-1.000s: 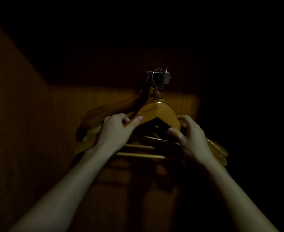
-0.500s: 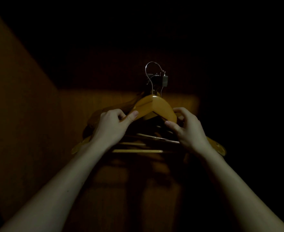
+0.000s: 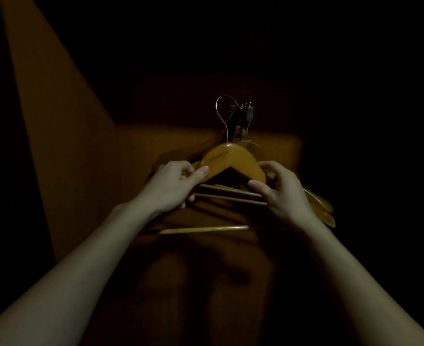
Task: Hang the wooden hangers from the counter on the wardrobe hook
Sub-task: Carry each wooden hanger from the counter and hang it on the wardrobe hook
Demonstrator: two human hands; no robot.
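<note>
Two bare hands: left hand and right hand, each pinching a shoulder of the front curved orange-brown wooden hanger. At least three more hangers bunched behind, exact count unclear. Wire hook raised beside small grey metal wardrobe hook.

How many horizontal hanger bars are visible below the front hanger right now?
3: two bars close together between the hands, and a lower bar beneath the left hand. The dark may hide more.
</note>
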